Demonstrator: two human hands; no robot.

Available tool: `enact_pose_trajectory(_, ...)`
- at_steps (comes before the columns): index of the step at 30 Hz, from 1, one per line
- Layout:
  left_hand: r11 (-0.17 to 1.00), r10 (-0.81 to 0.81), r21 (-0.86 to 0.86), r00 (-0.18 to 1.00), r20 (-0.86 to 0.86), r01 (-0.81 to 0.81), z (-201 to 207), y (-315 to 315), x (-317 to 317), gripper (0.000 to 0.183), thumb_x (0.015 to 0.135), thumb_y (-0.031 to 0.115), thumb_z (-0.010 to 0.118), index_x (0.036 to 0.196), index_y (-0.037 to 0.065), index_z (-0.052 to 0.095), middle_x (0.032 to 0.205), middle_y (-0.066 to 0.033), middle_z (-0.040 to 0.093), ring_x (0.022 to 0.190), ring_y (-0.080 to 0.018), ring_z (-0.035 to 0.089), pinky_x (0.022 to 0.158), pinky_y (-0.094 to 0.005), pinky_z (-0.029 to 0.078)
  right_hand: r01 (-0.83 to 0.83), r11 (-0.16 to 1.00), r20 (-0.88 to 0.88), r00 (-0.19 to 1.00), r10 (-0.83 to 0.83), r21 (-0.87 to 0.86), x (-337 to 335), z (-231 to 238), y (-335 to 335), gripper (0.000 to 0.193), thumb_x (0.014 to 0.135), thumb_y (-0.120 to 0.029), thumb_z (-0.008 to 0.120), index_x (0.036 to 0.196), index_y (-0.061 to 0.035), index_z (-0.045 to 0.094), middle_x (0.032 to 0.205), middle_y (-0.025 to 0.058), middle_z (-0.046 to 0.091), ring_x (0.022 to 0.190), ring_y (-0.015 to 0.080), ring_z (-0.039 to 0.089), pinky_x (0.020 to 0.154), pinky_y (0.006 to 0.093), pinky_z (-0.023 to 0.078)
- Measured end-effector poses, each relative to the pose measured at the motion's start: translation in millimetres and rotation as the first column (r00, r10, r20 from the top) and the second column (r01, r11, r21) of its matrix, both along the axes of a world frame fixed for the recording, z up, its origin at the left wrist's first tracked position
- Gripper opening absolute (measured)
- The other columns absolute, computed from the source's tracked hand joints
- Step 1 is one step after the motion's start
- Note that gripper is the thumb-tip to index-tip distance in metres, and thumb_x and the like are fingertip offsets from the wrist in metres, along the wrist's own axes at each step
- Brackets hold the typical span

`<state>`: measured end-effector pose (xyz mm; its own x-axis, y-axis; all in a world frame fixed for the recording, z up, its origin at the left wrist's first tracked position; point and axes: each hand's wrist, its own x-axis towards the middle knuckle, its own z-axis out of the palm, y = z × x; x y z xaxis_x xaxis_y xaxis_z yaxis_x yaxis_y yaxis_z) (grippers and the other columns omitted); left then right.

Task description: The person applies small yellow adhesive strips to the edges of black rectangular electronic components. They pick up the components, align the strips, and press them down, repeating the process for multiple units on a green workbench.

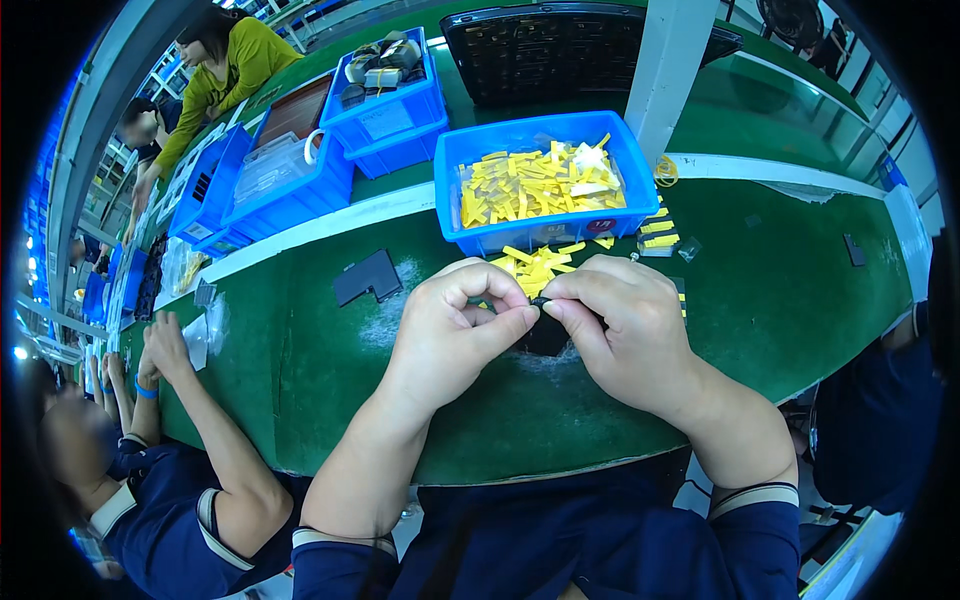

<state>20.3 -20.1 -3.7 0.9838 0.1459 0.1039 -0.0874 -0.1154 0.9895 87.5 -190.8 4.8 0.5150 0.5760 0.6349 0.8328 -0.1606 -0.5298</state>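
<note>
My left hand (pixel 455 325) and my right hand (pixel 630 325) meet in front of me, thumbs and forefingers pinched together. Between the fingertips is a small dark piece (pixel 540 301), too small to name and partly hidden by the fingers. Under the hands a flat black part (pixel 546 341) shows, mostly covered; whether it joins the pinched piece I cannot tell. Just beyond my fingers lies a loose heap of short yellow strips (pixel 536 266). To the left of my left hand, a black notched plate (pixel 368 279) rests on the green table (pixel 300 360).
A blue bin (pixel 545 232) of yellow strips stands beyond the heap. More blue bins (pixel 385 125) hold parts at back left. A white post (pixel 668 75) rises behind, near a black moulded panel (pixel 540 55). Beside me at left, a co-worker's hands (pixel 168 345) work on the table.
</note>
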Motion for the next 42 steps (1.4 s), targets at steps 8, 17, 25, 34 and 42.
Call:
enact_pose_trajectory(8,0.976,-0.154,-0.180,0.972,-0.181,0.121,4.6,10.3,-0.2,0.012,0.077,0.002,0.071,0.086,0.002,0.063,0.080,-0.0013,0.061,0.069,-0.0060,0.056,0.061,-0.0190,0.045,-0.027,1.000,-0.007,1.000,0.027,-0.013,-1.4,2.8,-1.0,0.005,0.075,-0.002,0.065,0.077,0.0000,0.060,0.071,0.0137,0.059,0.065,0.0313,0.060,0.059,0.0392,0.048)
enact_pose_trajectory(17,0.928,0.053,0.351,0.975,0.218,-0.129,7.7,-8.6,-3.4,0.011,0.078,0.000,0.071,0.085,-0.001,0.063,0.081,-0.0037,0.062,0.074,-0.0092,0.061,0.066,-0.0224,0.052,0.029,1.000,-0.034,0.999,-0.029,0.010,0.3,-0.5,-1.2,0.007,0.074,-0.003,0.066,0.079,0.0002,0.062,0.072,0.0144,0.061,0.066,0.0319,0.061,0.060,0.0399,0.049)
enact_pose_trajectory(25,0.833,0.138,0.471,0.935,0.327,-0.288,6.2,-17.7,-4.8,0.010,0.075,0.002,0.073,0.082,0.000,0.065,0.075,-0.0063,0.064,0.065,-0.0110,0.063,0.061,-0.0233,0.053,0.051,0.999,-0.063,0.997,-0.050,0.011,-0.2,-1.5,-1.0,0.007,0.075,-0.004,0.066,0.079,0.0001,0.062,0.074,0.0145,0.062,0.068,0.0321,0.062,0.061,0.0397,0.050)
enact_pose_trajectory(34,0.949,0.149,0.264,0.982,0.117,-0.175,2.8,-15.3,-5.1,0.010,0.077,0.002,0.072,0.083,0.000,0.065,0.076,-0.0029,0.064,0.067,-0.0064,0.060,0.060,-0.0192,0.049,0.062,0.998,-0.036,0.997,-0.061,0.008,-0.8,-2.6,-1.4,0.007,0.075,-0.003,0.065,0.079,0.0006,0.062,0.076,0.0148,0.063,0.069,0.0321,0.062,0.062,0.0401,0.050)
enact_pose_trajectory(42,0.984,-0.046,-0.177,0.985,-0.166,0.016,8.1,-3.4,-1.6,0.011,0.078,0.004,0.072,0.083,0.004,0.063,0.074,0.0000,0.062,0.063,-0.0043,0.055,0.057,-0.0174,0.044,0.008,1.000,0.014,1.000,-0.008,-0.002,-0.8,0.0,-1.7,0.006,0.075,-0.003,0.065,0.079,0.0001,0.061,0.073,0.0138,0.060,0.067,0.0311,0.061,0.061,0.0392,0.049)
